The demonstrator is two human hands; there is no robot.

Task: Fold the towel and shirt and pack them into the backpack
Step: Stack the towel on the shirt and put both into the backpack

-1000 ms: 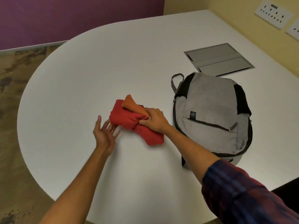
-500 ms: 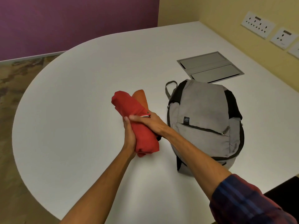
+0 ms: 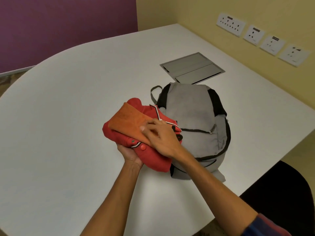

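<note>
My left hand [image 3: 130,155] is mostly hidden under the red shirt [image 3: 150,155], so I can't see its fingers. The shirt and my right hand [image 3: 161,136] cover the backpack's [image 3: 192,113] left side. My right fingertips are blurred against the orange towel [image 3: 127,120].

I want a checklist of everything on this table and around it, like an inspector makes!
Surface: white table, rounded end, grey hatch set in it.
Job's things: folded red shirt with orange towel on top, held together above the table; grey backpack lying flat, front pocket zipped.
Clutter: nothing seen.
Grips: left hand holds the bundle from beneath; right hand rests on top.
Cables: nothing seen.
Surroundings: wall sockets, black chair.
</note>
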